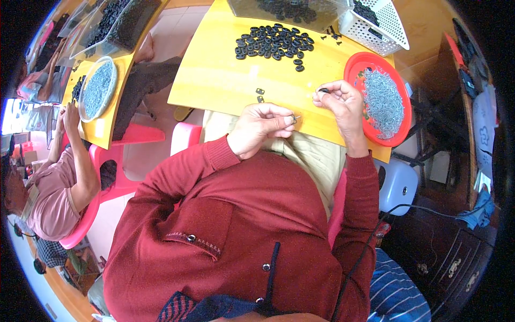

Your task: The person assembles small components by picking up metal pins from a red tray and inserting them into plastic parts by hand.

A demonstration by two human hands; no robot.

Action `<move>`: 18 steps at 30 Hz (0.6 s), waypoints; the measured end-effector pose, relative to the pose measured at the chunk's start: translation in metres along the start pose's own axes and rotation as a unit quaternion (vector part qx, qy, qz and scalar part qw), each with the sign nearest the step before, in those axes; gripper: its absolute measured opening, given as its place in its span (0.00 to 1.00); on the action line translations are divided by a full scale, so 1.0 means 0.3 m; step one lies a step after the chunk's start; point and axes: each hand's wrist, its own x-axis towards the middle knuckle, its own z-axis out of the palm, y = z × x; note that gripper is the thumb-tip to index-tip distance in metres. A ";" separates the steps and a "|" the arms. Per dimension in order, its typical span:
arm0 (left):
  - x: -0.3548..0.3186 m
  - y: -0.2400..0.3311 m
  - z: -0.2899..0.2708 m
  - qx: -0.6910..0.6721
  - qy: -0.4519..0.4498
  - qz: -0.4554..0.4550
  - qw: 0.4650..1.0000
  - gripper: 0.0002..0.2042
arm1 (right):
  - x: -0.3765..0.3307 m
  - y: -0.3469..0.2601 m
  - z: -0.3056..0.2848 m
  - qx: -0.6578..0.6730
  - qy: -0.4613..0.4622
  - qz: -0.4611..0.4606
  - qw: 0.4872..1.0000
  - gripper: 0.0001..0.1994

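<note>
My left hand is closed in a pinch, over the near edge of the yellow table. Between its thumb and forefinger is a small metal pin, perhaps a screw, its thin end pointing right; anything else there is hidden. To its right, my right hand pinches a small black oval piece. Just beyond the left hand lie two small black pieces. Farther off, a loose spread of black oval pieces with holes covers part of the tabletop. A red plate heaped with silvery screw-like pieces stands beside the right hand.
A clear bin and a white perforated basket, both with black parts, line the table's far side. Several black bits lie by them. Leftward, a person works at another yellow table. A blue stool is at right.
</note>
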 end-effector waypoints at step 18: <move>0.001 0.003 -0.001 -0.001 -0.009 0.016 1.000 0.07 | -0.045 0.030 0.035 -0.061 -0.015 0.002 0.998 0.15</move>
